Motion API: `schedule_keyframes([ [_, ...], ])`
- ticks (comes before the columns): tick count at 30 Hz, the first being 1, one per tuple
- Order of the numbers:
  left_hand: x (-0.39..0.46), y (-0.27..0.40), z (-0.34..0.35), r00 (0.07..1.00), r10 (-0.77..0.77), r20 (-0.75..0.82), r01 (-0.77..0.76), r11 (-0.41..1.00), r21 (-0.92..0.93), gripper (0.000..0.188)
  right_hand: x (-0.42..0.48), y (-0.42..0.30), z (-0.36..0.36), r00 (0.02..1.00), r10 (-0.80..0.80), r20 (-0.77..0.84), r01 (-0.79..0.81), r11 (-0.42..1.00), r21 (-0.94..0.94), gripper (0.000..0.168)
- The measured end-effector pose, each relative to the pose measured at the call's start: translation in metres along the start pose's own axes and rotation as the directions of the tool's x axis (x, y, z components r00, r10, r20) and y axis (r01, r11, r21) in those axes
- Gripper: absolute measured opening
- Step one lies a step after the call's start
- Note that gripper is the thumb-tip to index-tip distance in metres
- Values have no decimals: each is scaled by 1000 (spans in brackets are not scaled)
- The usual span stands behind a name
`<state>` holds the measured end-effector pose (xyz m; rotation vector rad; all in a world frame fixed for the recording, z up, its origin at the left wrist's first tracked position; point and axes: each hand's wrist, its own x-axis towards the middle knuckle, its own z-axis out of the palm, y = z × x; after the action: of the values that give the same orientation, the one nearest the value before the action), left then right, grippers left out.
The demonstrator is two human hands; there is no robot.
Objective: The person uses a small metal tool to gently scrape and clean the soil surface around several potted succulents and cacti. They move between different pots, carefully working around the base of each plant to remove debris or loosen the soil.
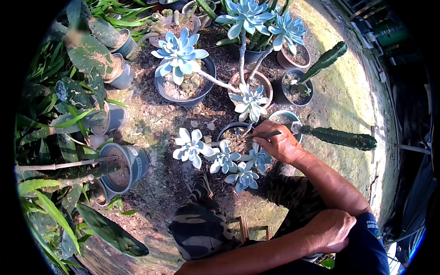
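Note:
My right hand (280, 142) grips a thin tool (268, 134), whose kind I cannot make out, with its tip over the soil of a dark round pot (228, 130). Pale blue-green succulent rosettes (224, 157) on woody stems spread around this pot's near side. My left hand (331, 230) is closed and rests by my right elbow, the forearm crossing in front of me; nothing shows in it. Just beyond the right hand is a green-rimmed pot (282, 115). A terracotta-coloured pot (270, 82) behind holds a taller succulent with several rosettes.
Potted cactus pads and leafy plants line the left, with a grey-green pot (139, 165) near them. A cactus column (343, 138) juts right beside my right hand. Other pots (213, 68) stand farther back. A wooden stool part (244, 228) shows between my camouflage-clad legs.

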<state>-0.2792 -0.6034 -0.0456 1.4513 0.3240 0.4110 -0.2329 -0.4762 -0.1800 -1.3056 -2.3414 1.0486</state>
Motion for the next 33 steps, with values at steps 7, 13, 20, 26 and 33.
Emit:
schedule_keyframes([
  [7, -1, -1, 4, 999, 40, -34, -39, 999, 32, 25, 9, -42, -26, 991, -53, -125, 65, 993, 98, 14],
  [13, -2, -1, 5, 997, 57, -50, -55, 998, 39, 24, 9, -47, -37, 987, -14, -158, 32, 993, 117, 16],
  [20, -2, -6, 8, 998, 49, -28, -46, 996, 77, 22, -1, -30, -47, 996, 92, 9, -93, 995, 22, 15],
  [26, -1, -8, 11, 997, 57, -61, -51, 995, 86, 19, -3, -7, -37, 1000, -26, -3, 26, 999, 19, 19],
  [33, 0, -8, 11, 1000, 25, -2, -24, 992, 126, 18, -3, 8, -38, 997, -70, 15, 68, 990, 121, 21],
])
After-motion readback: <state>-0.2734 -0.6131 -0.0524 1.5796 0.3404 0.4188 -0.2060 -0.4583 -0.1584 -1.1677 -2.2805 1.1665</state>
